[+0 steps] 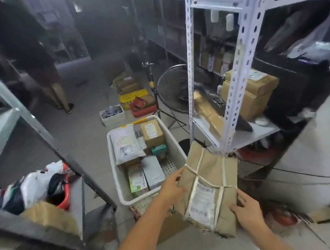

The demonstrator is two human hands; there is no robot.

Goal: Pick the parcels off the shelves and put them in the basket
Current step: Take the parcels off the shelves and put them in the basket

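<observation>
I hold a flat brown paper parcel (209,178) tied with white straps and bearing a white label, just right of the basket's near corner. My left hand (172,186) grips its left edge; my right hand (246,209) grips its lower right corner. The white plastic basket (174,143) stands on the floor ahead, holding several parcels: a white mailer bag (125,145), a brown box (152,132), a grey pouch (153,171) and a green-labelled box (138,182).
A white slotted shelf upright (237,77) rises right beside the parcel, with cardboard boxes (255,93) on its shelf. A floor fan (172,91) stands behind the basket. A grey shelf frame (50,140) and bagged clutter sit left. A person (44,61) stands far left.
</observation>
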